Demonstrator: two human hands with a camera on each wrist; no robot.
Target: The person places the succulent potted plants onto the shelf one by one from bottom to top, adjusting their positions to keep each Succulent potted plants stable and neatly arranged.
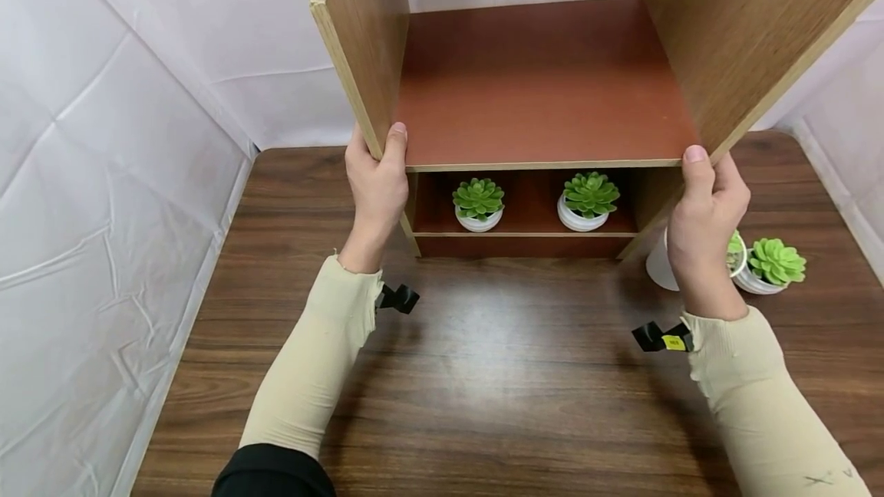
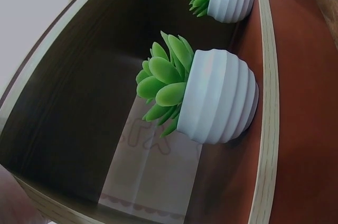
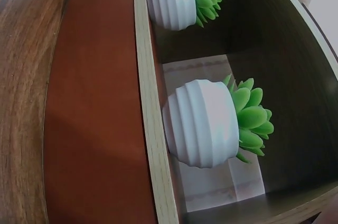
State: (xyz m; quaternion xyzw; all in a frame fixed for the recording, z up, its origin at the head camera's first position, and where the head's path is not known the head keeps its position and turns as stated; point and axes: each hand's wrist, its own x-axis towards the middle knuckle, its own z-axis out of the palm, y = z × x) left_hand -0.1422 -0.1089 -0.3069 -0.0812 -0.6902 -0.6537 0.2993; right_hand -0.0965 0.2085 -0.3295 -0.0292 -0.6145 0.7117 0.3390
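Observation:
A wooden shelf unit (image 1: 545,87) with reddish-brown boards stands at the back of the table. My left hand (image 1: 378,186) grips its left side panel, thumb on the inner face near the middle board's front edge. On the opposite side my right hand (image 1: 707,228) grips the right panel, its thumb at that board's right front corner. Two green succulents in white ribbed pots, a left one (image 1: 478,204) and a right one (image 1: 587,202), sit in the low compartment below. The wrist views show the left pot (image 2: 219,97) and the right pot (image 3: 200,123) close up, upright on the bottom board.
Beside my right wrist on the wooden table (image 1: 483,374) stand another potted succulent (image 1: 773,263) and a white container (image 1: 661,267), both partly behind my hand. White sheeting (image 1: 103,175) hangs along the left and back.

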